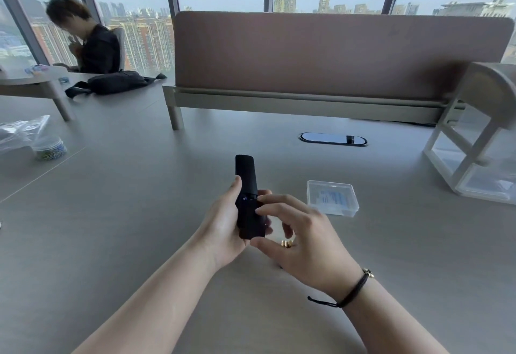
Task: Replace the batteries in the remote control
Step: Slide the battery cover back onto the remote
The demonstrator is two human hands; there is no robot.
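Note:
A black remote control (245, 180) is held above the grey table, back side up, its far end pointing away from me. My left hand (223, 222) wraps around its lower half from the left. My right hand (296, 230) comes in from the right, with fingertips on the remote's back cover near the seam and the thumb at its near end. Gold-tipped batteries (287, 244) lie on the table beneath my right hand, mostly hidden by its fingers. A clear plastic box (332, 198) with a blue-and-white label sits on the table to the right.
A pink-brown desk divider (335, 51) stands across the back. A white rack (474, 141) stands at right, an oval cable port (332, 139) behind the remote. A plastic bag and jar (50, 148) lie at left. Another person (92, 43) sits far left beside a black bag (117, 82).

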